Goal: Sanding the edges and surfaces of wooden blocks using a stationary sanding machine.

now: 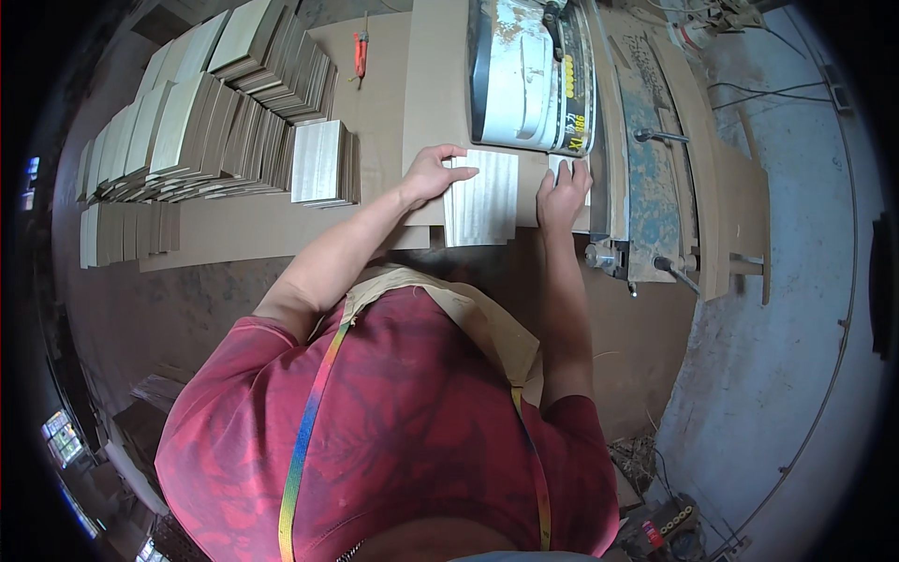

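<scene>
A short stack of thin pale wooden boards lies at the table's near edge. My left hand grips its far left corner, thumb on top and fingers along the far side. To the right, my right hand has its fingers bent over a small pale wooden board, partly hidden under them. That board sits right at the near end of a white machine housing with a black and yellow label strip.
Many stacked boards fill the table's left side, with a smaller stack nearer me. A red-handled tool lies on the brown table covering. Right of the machine stands a worn blue metal bed with a lever.
</scene>
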`<state>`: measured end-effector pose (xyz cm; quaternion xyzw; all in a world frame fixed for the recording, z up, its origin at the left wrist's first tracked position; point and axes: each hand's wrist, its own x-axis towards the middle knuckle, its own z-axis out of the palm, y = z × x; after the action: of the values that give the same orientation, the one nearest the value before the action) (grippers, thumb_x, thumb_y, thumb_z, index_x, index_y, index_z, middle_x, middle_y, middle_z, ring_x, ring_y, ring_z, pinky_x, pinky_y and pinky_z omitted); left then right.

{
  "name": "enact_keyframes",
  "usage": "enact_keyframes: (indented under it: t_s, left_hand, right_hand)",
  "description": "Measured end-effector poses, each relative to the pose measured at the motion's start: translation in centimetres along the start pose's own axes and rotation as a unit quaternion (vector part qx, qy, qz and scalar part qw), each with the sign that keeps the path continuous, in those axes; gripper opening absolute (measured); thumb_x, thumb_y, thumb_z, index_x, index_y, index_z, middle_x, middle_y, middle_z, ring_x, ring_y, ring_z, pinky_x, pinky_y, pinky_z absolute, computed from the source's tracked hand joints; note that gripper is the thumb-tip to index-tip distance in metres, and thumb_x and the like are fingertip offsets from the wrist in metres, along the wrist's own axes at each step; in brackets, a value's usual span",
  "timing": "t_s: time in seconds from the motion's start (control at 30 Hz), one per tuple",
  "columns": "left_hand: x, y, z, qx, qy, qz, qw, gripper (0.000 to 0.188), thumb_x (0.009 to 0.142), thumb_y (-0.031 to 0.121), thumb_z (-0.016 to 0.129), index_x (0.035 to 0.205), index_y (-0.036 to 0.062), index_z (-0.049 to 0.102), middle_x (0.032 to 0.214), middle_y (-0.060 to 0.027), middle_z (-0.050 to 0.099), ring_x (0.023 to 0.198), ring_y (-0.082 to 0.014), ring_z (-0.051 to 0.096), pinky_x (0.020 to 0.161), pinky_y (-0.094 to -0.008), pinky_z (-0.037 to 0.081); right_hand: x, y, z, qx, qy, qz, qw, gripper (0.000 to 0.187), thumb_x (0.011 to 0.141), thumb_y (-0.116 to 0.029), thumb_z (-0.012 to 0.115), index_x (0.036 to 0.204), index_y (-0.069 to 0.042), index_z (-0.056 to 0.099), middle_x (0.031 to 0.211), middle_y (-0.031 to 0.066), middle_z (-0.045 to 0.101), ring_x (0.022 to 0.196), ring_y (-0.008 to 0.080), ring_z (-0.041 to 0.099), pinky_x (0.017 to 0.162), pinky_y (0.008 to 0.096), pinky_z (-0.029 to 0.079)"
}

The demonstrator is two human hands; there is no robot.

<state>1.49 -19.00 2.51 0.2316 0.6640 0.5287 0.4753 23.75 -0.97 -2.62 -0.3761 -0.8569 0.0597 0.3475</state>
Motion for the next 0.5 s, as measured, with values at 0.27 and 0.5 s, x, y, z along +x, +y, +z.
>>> enact_keyframes:
  t_s: [0.27,0.5]
  left_hand:
    - [-0.8,0.5,1.3,0.065,0.073,0.005,0.995,0.041,0.094,0.012,0.088,0.132,-0.0011,0.077,0.112,-0.0083,0.078,0.096,-0.0152,0.071,0.089,-0.0262,0.057]
    - [-1.2,-0.5,-2.3,-0.101,-0.077,0.010,0.992,0.043,0.094,0.006,0.085,0.135,-0.0013,0.075,0.114,-0.0104,0.078,0.094,-0.0165,0.073,0.089,-0.0263,0.059]
  right_hand:
    - [-6.9,-10.3,-5.1,0.072,-0.124,0.038,0.989,0.076,0.086,-0.034,0.087,0.147,0.003,0.060,0.153,0.0318,0.053,0.127,0.0523,0.058,0.105,0.0590,0.053]
    - [-7.5,-2.6,-5.6,-0.017,-0.101,0.088,0.991,0.070,0.091,-0.030,0.082,0.147,0.004,0.058,0.153,0.0314,0.052,0.140,0.0540,0.052,0.114,0.0591,0.048]
